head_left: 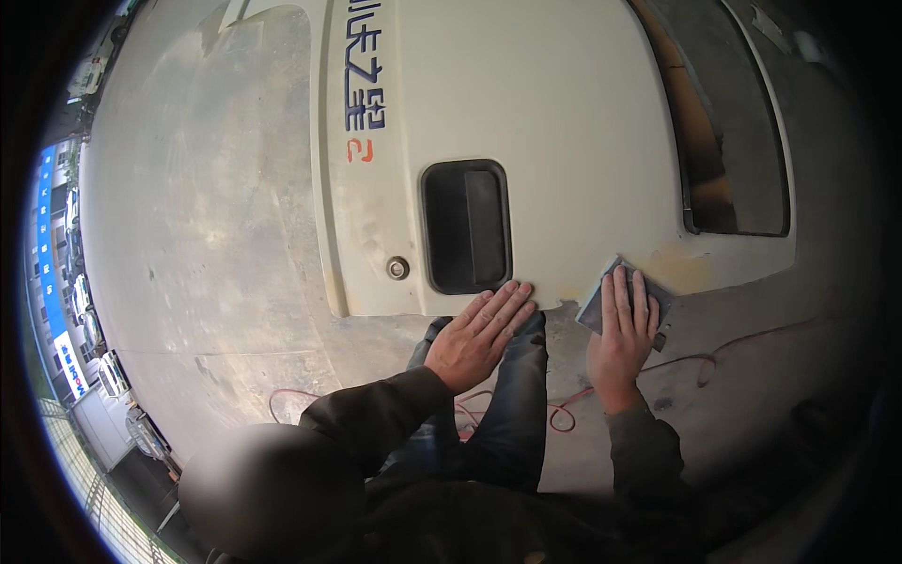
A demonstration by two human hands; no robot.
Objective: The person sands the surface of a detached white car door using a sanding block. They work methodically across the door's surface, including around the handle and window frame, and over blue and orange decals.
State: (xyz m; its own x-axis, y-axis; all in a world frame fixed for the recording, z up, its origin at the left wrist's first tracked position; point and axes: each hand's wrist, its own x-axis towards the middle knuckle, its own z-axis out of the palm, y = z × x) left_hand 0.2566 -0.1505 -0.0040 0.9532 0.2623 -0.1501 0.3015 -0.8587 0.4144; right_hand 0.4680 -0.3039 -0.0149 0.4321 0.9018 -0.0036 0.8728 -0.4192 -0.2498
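Observation:
A cream-white vehicle door (pixel 573 141) lies in front of me, its near edge by my legs. My left hand (pixel 481 329) rests on that edge with the fingers stretched flat, just below the black recessed door handle (pixel 467 226); it holds nothing. Farther right, my right hand (pixel 625 324) presses a grey sanding block (pixel 592 308) against the door's near edge, fingers laid over its top. Beside the block is a yellowish patch of filler (pixel 686 271), and the paint along the edge there looks uneven. The block's underside is hidden.
Left of the handle sits a round lock (pixel 397 268). The door's window opening (pixel 738 141) has a dark frame at the right. A thin red hose (pixel 703 368) coils over the concrete floor (pixel 207 254) behind my legs. Parked cars (pixel 89 329) stand at the far left.

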